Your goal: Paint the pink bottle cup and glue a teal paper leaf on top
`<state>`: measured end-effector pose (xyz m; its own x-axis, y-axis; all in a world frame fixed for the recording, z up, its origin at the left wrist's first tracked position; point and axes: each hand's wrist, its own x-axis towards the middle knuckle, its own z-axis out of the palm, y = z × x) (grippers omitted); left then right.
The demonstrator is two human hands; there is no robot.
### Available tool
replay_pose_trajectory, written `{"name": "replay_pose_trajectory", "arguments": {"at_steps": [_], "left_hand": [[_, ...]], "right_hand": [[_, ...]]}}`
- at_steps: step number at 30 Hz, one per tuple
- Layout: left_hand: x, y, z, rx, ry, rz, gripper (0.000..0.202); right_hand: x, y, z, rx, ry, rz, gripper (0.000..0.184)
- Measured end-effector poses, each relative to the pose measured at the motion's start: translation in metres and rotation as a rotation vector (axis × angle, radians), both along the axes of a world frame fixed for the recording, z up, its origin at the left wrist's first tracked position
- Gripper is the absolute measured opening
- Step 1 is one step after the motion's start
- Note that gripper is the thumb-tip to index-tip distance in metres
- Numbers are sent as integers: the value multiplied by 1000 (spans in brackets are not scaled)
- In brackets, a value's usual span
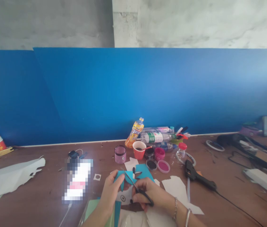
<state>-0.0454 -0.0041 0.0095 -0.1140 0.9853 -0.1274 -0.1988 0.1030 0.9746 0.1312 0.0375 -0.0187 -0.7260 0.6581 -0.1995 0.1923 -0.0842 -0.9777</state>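
My left hand (110, 192) is closed on a teal paper cut-out (145, 171) with a white underside, holding it just above the brown table (41, 201). My right hand (147, 190) grips black-handled scissors (138, 189), whose blades point up-left into the teal paper. A white piece with a drawn ring (123, 198) hangs between my hands. Bracelets circle my right wrist.
Behind the paper stand a red cup (139, 149), a purple glass (120, 154), pink paint pots (163, 166) and several lying bottles (156, 137). A black glue gun (196, 176) lies to the right, white paper scraps (178, 187) near it. A lit phone (78, 179) lies on the left.
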Motion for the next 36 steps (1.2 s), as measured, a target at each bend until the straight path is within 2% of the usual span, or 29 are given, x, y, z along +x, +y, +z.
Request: {"name": "replay_pose_trajectory", "arguments": {"at_steps": [13,24,36], "left_hand": [[2,-1,0,-22,-78,-65,23],[-2,5,-18,-31,-108,-78,27],[-3,5,-18,-55,-75,-94,30]], "right_hand": [[-1,1,-1,9,35,15,38],[-2,-1,5,28,31,11,40],[-3,-2,10,7,49,10,40]]}}
